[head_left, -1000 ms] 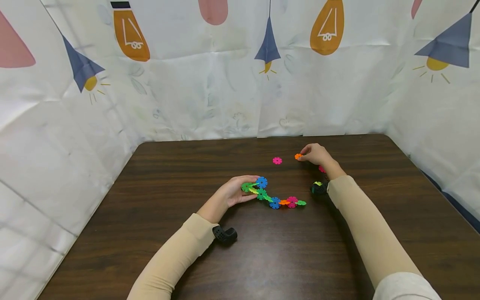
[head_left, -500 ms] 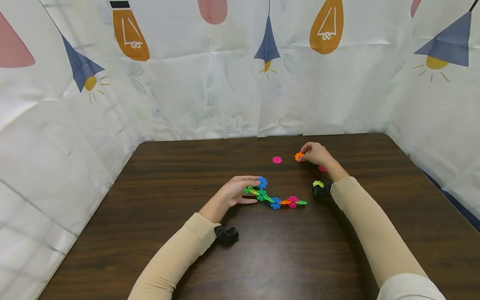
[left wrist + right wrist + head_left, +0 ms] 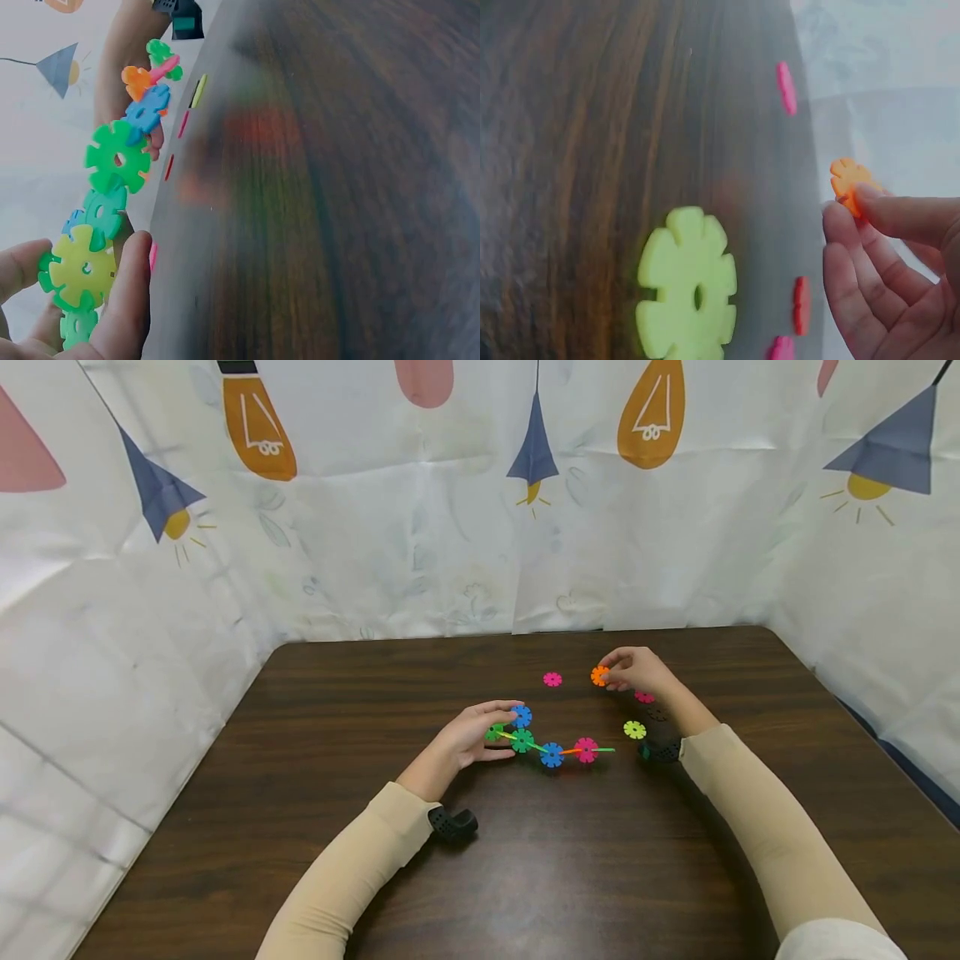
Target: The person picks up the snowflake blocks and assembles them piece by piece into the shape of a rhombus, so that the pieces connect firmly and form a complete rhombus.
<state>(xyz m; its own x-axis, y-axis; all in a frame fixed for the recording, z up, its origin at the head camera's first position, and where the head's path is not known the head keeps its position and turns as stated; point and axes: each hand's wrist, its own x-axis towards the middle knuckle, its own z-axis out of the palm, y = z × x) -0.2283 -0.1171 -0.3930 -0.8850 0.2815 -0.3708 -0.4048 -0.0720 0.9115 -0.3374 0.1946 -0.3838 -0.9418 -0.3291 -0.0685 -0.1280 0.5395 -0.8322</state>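
Grips with the left hand (image 3: pixel 467 737), thumb and fingers bent partway round one end, a chain of green, yellow, blue, orange and pink flower-shaped plastic discs (image 3: pixel 522 741). Includes, between left thumb and finger, a round yellow notched plastic disc (image 3: pixel 82 266); just beside the left fingertips, a blue flower-shaped plastic disc (image 3: pixel 521 716). Stretches from the left hand across toward the right forearm, ending in a bright pink flower-shaped plastic disc (image 3: pixel 587 749) and a green one seen edge-on (image 3: pixel 606 749), nearer the person than the right hand. Pinches with the right hand (image 3: pixel 633 668), thumb against forefinger, other fingers loosely bent, a single orange flower-shaped plastic disc (image 3: pixel 599 675), well apart from the chain. Cannot tell of any contact between orange disc and table. Lying near the right hand, to its left: a pink flat flower-shaped plastic disc (image 3: pixel 552 679). Close under the right wrist: a second pink plastic disc (image 3: pixel 644 697), and, nearer the person, a yellow-green flower-shaped plastic disc (image 3: pixel 634 730). Also near the right hand, edge-on: a thin red plastic disc (image 3: pixel 801 305). Beneath both hands, a dark brown wood-grain table (image 3: pixel 577 868); beyond both, a white lamp-printed curtain (image 3: pixel 450 552).
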